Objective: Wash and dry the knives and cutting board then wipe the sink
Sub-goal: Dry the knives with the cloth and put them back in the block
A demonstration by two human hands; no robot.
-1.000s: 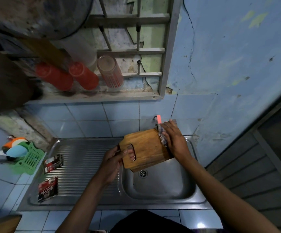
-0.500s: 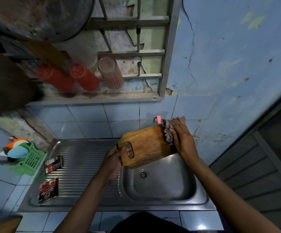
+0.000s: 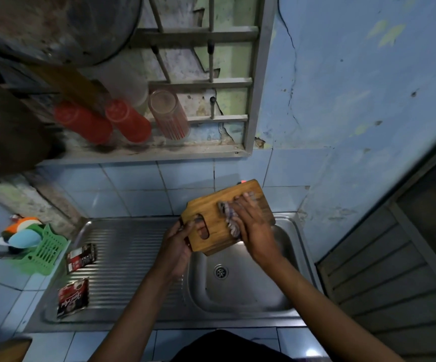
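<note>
Board held over sink basin, cloth on its face

Board, wooden, with a slot handle at its near-left end, is held tilted above the sink, far end toward the tiled wall. Left hand grips the handle end; fingers curl through the slot, thumb on the edge. Right hand lies flat on the board face, fingers straight and close together, pressing a bunched cloth against the wood. Basin below shows a drain. On the ribbed drainboard to the left lie two sachets, apart from each other. A green basket sits just beside the sink's left edge on the tiled table. Above, a shelf carries two red cups and a clear striped one.
</note>
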